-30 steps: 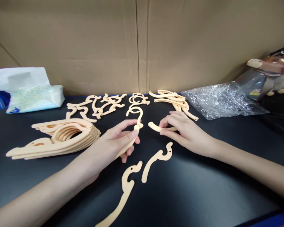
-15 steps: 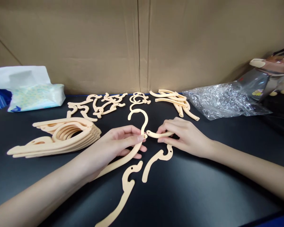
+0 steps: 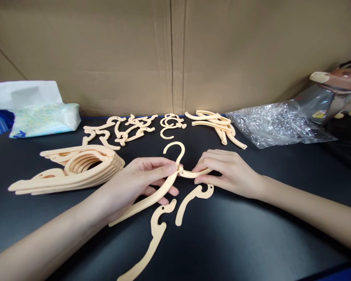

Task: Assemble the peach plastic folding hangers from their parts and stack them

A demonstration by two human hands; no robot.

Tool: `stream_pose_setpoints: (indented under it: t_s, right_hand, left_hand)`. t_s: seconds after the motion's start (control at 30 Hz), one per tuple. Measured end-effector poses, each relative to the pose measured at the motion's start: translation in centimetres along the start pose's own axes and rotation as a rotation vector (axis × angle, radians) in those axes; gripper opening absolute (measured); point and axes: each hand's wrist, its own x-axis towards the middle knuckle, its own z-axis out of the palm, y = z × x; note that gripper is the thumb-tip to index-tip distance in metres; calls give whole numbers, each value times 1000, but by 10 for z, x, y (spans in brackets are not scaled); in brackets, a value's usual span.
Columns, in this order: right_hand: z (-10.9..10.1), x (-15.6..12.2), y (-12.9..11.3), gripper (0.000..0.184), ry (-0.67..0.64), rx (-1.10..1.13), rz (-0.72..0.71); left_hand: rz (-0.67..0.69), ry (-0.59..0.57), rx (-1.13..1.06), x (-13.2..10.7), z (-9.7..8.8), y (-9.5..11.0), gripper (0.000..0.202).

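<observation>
My left hand [image 3: 140, 179] is closed on a cream plastic hanger arm with a hook [image 3: 175, 150] rising from its top end. My right hand [image 3: 225, 169] pinches a second curved hanger arm [image 3: 193, 173], whose left tip touches the first piece just below the hook. Both pieces are held just above the black table [image 3: 251, 234]. Two loose curly hanger pieces [image 3: 190, 199] lie on the table right below my hands.
A stack of assembled hangers [image 3: 76, 168] lies at the left. More loose parts [image 3: 128, 128] and curved arms [image 3: 216, 125] line the back by the cardboard wall. A tissue pack [image 3: 41, 117] sits far left, crumpled clear plastic [image 3: 272, 125] at right.
My hands have come together: the right piece's tip now meets the hooked piece. Both pieces have moved nearer to me, and the hooked arm now slants lower toward the table.
</observation>
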Motion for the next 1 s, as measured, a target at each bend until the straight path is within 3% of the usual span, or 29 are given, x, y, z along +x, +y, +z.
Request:
stream_pose_setpoints:
  t_s: [1.0]
  right_hand:
    - [-1, -2, -1, 11, 13, -4, -74]
  left_hand:
    - [-62, -138, 66, 2, -9, 7, 10]
